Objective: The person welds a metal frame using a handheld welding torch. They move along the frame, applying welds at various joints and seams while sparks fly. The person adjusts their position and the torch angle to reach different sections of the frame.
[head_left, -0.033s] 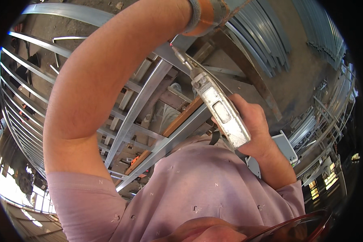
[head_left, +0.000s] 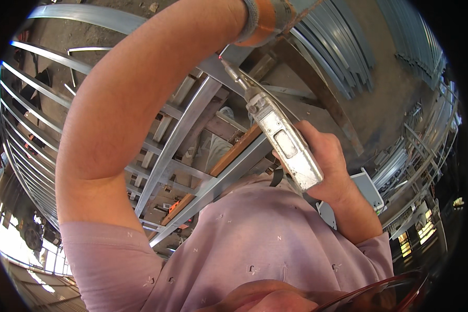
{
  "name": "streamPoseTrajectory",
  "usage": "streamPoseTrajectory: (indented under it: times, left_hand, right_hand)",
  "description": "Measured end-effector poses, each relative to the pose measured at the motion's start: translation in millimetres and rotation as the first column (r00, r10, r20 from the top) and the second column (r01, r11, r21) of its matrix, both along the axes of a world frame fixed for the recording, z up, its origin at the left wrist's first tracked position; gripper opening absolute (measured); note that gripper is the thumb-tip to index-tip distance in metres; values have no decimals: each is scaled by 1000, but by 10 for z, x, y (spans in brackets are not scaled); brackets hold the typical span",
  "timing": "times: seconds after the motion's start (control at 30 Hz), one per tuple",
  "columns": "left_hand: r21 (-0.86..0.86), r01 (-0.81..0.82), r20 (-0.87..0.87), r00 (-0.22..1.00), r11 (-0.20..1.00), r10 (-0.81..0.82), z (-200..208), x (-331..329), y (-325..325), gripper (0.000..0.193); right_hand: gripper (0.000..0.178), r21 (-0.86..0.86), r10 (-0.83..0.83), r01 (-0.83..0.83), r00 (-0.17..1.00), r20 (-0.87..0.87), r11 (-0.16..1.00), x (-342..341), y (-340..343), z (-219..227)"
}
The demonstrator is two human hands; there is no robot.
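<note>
My right hand (head_left: 325, 153) is bare and wraps round the body of a worn white-and-silver handheld laser welding gun (head_left: 286, 143). The gun slants up and to the left, and its narrow nozzle ends at a small red light spot beside a grey steel tube (head_left: 218, 67). My left arm bends up across the left side to the top edge. An orange and grey work glove (head_left: 268, 23) covers my left hand, just above the nozzle tip; its fingers are cut off by the frame, so I cannot see what they touch.
Below the gun lies a frame of crossing steel tubes (head_left: 177, 138) with a brown bar (head_left: 236, 151). A curved barred metal panel (head_left: 41, 125) fills the left. Stacked steel profiles (head_left: 338, 47) lie upper right, and a rusty flat bar (head_left: 322, 88) runs beside them. A grey box (head_left: 366, 192) stands by my right forearm.
</note>
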State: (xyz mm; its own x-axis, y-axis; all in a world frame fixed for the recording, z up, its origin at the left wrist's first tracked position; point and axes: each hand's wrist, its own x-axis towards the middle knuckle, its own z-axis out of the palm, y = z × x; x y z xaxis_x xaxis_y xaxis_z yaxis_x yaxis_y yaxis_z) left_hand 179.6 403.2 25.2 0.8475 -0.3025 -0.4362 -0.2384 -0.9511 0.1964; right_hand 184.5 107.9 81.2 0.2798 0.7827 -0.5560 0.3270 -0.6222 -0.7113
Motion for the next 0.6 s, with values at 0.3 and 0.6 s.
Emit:
streamPoseTrajectory:
  times: [0.3,0.6]
  left_hand:
    - [-1,-45,-12,999,999,45,5,5,-38,23]
    - [-54,-55,30,998,997,57,-56,15,-16,22]
  right_hand:
    - [46,-17,14,-13,999,45,1000,15,17,-14]
    - [46,-18,29,-28,998,56,999,20,36,-3]
